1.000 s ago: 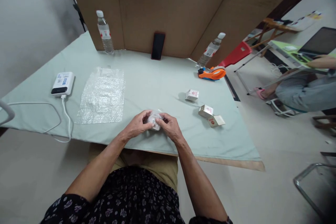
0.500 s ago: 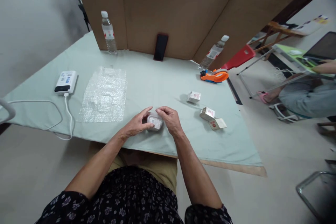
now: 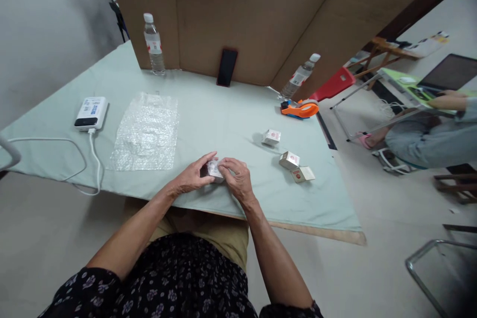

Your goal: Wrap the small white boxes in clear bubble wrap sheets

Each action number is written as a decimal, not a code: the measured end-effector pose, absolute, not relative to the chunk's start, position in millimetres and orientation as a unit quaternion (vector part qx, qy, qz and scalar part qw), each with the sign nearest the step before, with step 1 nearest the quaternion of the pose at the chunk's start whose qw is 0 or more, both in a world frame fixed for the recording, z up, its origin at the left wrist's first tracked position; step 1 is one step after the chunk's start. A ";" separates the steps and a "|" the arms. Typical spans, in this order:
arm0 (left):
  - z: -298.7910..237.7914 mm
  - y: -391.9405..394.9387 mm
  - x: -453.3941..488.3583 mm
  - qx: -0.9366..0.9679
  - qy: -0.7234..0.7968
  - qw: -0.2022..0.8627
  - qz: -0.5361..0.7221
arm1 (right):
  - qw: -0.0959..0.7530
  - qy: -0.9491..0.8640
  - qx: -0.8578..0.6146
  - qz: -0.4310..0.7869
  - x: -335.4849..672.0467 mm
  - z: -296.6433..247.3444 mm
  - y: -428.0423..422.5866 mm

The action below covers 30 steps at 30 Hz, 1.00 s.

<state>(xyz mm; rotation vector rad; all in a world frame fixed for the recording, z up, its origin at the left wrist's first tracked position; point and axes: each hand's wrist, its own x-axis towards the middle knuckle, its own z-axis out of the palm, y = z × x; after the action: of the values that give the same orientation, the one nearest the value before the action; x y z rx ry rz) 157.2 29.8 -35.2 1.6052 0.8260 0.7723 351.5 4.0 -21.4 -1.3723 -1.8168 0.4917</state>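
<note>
A small box in clear plastic wrap (image 3: pixel 215 171) sits at the table's front, between my two hands. My left hand (image 3: pixel 194 175) grips its left side, with the thumb in front and the fingers behind. My right hand (image 3: pixel 238 179) is closed at the box's upper right, its curled fingertips against the wrap. The fingers cover part of the box. To the right lie a small white box (image 3: pixel 272 137), another small box (image 3: pixel 289 160) and one with its flap open (image 3: pixel 302 174). A sheet of bubble wrap (image 3: pixel 147 131) lies flat at left.
An orange tape dispenser (image 3: pixel 300 109) and a water bottle (image 3: pixel 300 77) are at back right. Another bottle (image 3: pixel 154 44), a phone (image 3: pixel 227 67) and a cardboard screen (image 3: pixel 246 15) stand behind. A power bank (image 3: pixel 91 113) with a white cable is left. A person sits at far right.
My right hand has moved inward and down onto the wrapped box, its fingers more curled. My left hand keeps its hold. The whole view has shifted slightly.
</note>
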 end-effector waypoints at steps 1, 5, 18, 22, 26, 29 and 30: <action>-35.0 30.1 157.4 0.678 0.350 0.555 0.332 | 0.397 -0.716 -0.536 0.204 352.7 -19.1 6.5; -33.3 34.9 160.3 0.648 0.357 0.582 0.338 | 0.382 -0.725 -0.518 0.245 357.0 -6.7 15.1; -34.2 41.5 170.2 0.623 0.373 0.584 0.363 | 0.353 -0.733 -0.542 0.211 355.2 -2.6 32.0; -31.2 42.6 172.0 0.635 0.400 0.557 0.355 | 0.313 -0.764 -0.510 0.241 362.0 1.3 40.9; -30.4 44.9 173.8 0.640 0.426 0.539 0.344 | 0.283 -0.782 -0.491 0.258 368.6 2.7 45.2; -30.8 46.3 175.3 0.642 0.434 0.533 0.339 | 0.265 -0.792 -0.485 0.258 370.8 0.9 42.0; -31.1 46.5 176.0 0.643 0.438 0.528 0.339 | 0.263 -0.797 -0.484 0.247 370.9 -0.4 39.9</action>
<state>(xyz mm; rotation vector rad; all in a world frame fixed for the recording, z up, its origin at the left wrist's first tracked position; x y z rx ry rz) 176.0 46.5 -31.1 1.5359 1.0473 0.8106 370.9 39.9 -0.4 -1.3080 -2.1561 0.6687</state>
